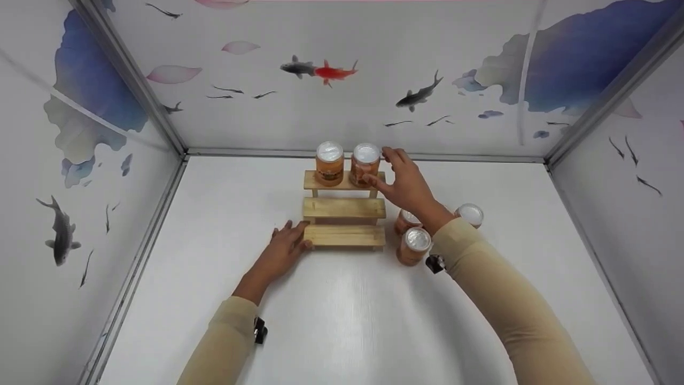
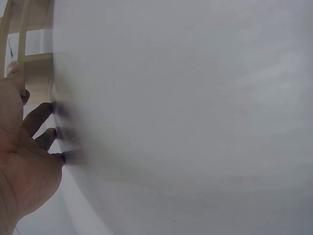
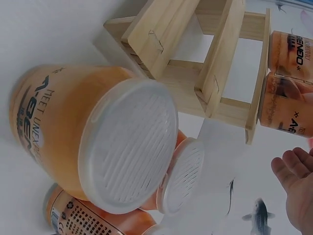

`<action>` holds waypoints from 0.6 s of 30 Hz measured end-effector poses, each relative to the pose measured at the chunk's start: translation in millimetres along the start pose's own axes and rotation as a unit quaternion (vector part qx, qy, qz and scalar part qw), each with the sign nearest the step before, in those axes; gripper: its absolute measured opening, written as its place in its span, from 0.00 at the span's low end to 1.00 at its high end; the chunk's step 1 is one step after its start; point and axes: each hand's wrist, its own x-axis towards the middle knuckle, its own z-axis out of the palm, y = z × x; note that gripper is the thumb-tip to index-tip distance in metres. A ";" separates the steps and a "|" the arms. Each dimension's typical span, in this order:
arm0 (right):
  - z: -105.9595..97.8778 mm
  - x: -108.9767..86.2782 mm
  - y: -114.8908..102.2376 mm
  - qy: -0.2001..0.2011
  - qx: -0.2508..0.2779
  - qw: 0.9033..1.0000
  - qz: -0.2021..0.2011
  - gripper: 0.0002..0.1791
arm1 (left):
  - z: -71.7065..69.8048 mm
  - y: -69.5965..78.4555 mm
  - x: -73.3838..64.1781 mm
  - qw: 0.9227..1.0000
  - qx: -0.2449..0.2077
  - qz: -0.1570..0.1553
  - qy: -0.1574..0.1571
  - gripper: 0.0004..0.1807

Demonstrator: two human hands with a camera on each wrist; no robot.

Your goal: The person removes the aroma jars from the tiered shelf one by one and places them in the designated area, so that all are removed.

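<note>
A three-step wooden stand stands on the white table. My left hand touches the left end of its lowest step; in the left wrist view the thumb lies at the step's edge and other fingertips rest on the table. Two orange jars with clear lids stand on the top step, a left jar and a right jar. My right hand is around the right jar's right side, its thumb overlapping the jar's front in the head view. In the right wrist view its extended fingers are apart from the jar.
Three more jars stand on the table right of the stand: a front jar, one behind it, and one farther right partly behind my right forearm. Printed panels enclose the back and both sides.
</note>
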 end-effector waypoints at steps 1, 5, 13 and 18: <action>0.6 1.0 -0.7 -0.001 0.000 1.000 0.001 0.47 | -0.2 -0.2 0.0 1.000 0.000 -0.001 0.000 0.38; 1.5 4.7 -3.3 -0.004 0.000 1.000 0.001 0.48 | 0.2 -0.3 -0.2 1.000 -0.004 -0.006 0.000 0.39; 0.8 14.4 -9.4 -0.007 -0.011 1.000 -0.006 0.41 | 1.9 -1.7 0.2 1.000 -0.008 0.004 0.005 0.39; 0.7 20.2 -14.5 -0.012 -0.015 1.000 -0.005 0.39 | 0.7 -1.9 0.9 1.000 -0.007 0.004 0.005 0.39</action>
